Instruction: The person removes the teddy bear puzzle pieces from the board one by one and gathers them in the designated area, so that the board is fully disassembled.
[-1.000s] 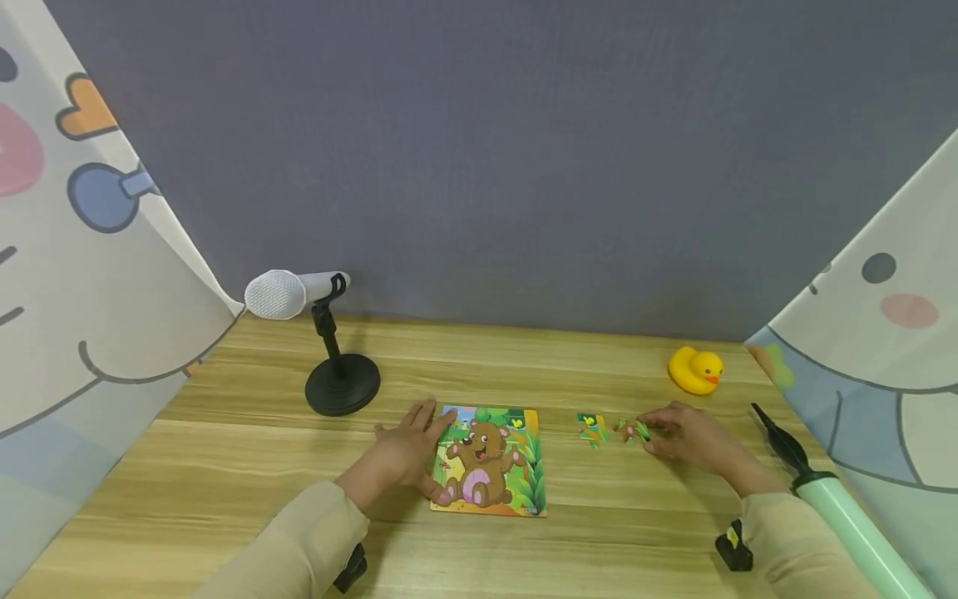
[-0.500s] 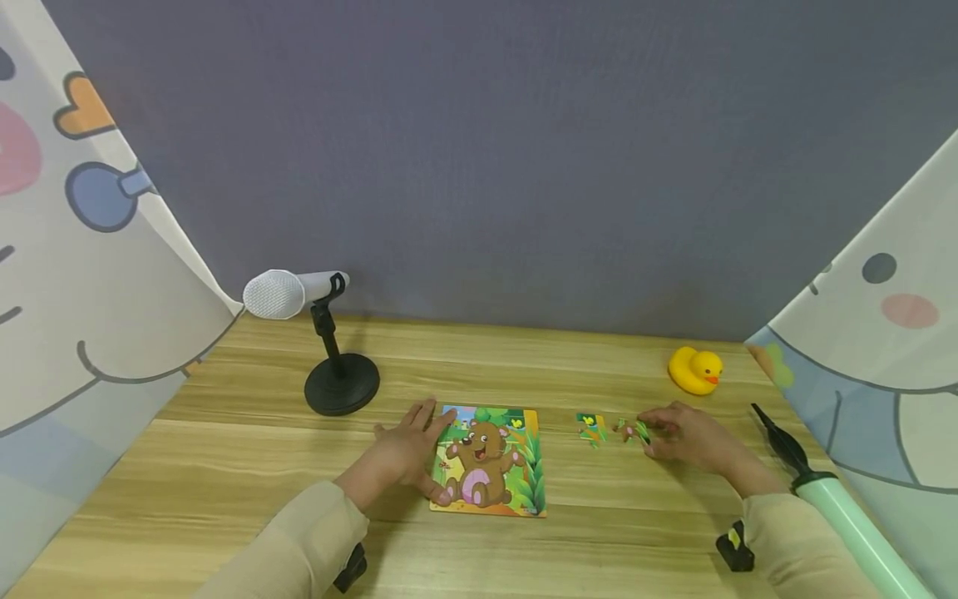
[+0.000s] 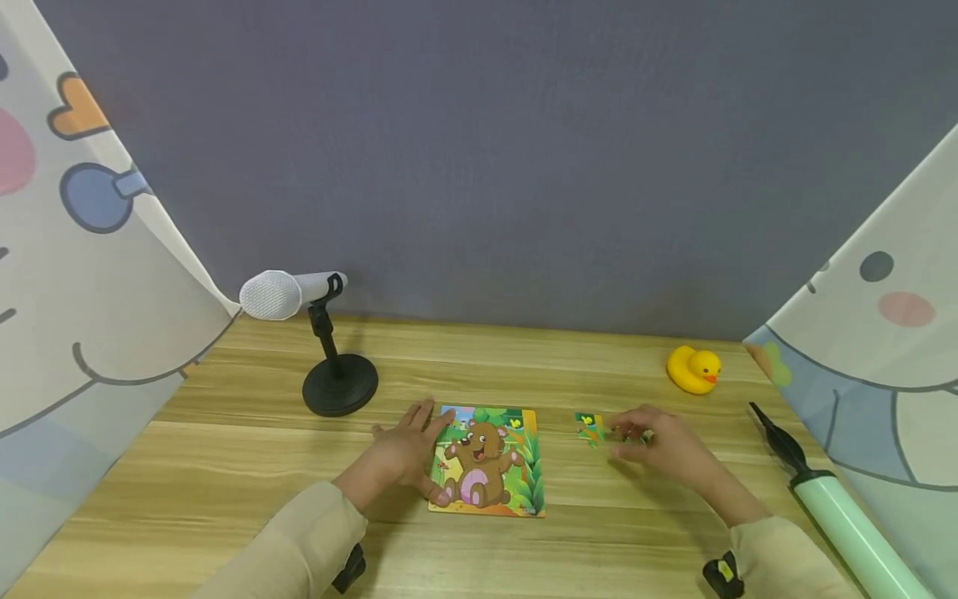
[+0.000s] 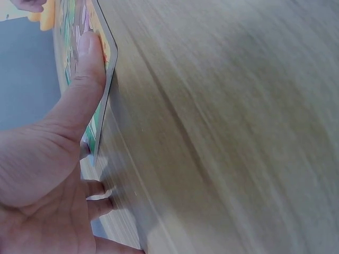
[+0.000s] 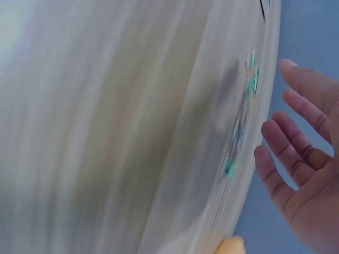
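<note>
A square picture puzzle (image 3: 486,462) of a brown bear among green leaves lies flat on the table. My left hand (image 3: 400,457) rests at its left side with fingers spread. In the left wrist view, the thumb (image 4: 87,71) lies on the picture near the puzzle's edge. Right of the puzzle is a small loose puzzle piece (image 3: 590,428) with a yellow bird on it. My right hand (image 3: 662,441) hovers above a second loose piece, which it mostly hides in the head view. In the right wrist view, its fingers are loosely bent, apart from the small loose pieces (image 5: 237,140), and hold nothing.
A white microphone (image 3: 284,294) on a black stand (image 3: 340,384) is at the back left. Towards the back right sits a yellow rubber duck (image 3: 693,370). A pale green pump (image 3: 846,524) with a black nozzle lies along the right side. A grey panel (image 3: 479,166) rises behind the table.
My right hand has moved left and lifted from the edge of the second loose piece to above it. The left hand and the puzzle have stayed put.
</note>
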Demonstrator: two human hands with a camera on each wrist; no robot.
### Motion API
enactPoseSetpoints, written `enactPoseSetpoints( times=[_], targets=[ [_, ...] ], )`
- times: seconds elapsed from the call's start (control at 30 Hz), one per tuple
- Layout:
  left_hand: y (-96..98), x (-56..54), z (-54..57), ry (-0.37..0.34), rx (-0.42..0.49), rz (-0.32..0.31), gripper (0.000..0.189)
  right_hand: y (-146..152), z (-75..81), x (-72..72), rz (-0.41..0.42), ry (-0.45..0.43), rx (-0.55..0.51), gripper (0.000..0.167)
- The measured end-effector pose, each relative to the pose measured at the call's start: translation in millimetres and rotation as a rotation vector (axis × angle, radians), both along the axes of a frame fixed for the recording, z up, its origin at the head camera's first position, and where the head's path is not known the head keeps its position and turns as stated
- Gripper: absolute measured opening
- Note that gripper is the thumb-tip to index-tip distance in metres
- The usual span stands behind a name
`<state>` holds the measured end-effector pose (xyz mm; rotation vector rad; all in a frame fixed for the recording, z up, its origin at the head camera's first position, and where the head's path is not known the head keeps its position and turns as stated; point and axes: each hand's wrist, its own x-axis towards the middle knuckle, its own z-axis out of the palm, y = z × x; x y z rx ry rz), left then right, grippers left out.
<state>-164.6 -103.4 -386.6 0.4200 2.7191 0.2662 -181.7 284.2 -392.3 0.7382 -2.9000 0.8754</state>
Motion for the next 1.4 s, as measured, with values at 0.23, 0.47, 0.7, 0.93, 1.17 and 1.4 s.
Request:
enactPoseSetpoints(
  times=[0.23,0.47,0.7,0.93,1.17,1.4],
  targets=[
    [0.2,0.4,0.6,-0.002,-0.018,0.004,0.122,-33,-2.5,10.2,0.051,-0.099,-0.084,0.032],
    [0.9,1.1,2.8,-0.009,-0.009,0.01,0.122,-59,-4.1,15.1,0.09,-0.149,-0.116,0.033],
    [1.1,1.3,2.5,-0.012,-0.011,0.009,0.121,-80,-5.8,22.1,0.105,-0.182,-0.12,0.031],
    [0.9,1.8,2.7,-0.011,-0.013,0.012,0.121,-97,-6.1,31.7,0.094,-0.249,-0.06,0.037],
    [1.0,2.0,3.3,-0.011,-0.013,0.012,0.121,-108,-4.7,38.2,0.08,-0.133,0.085,0.045],
    [1.6,0.4,1.4,-0.003,-0.029,0.011,0.122,-111,-4.7,40.8,0.094,-0.053,0.147,0.044]
  ],
)
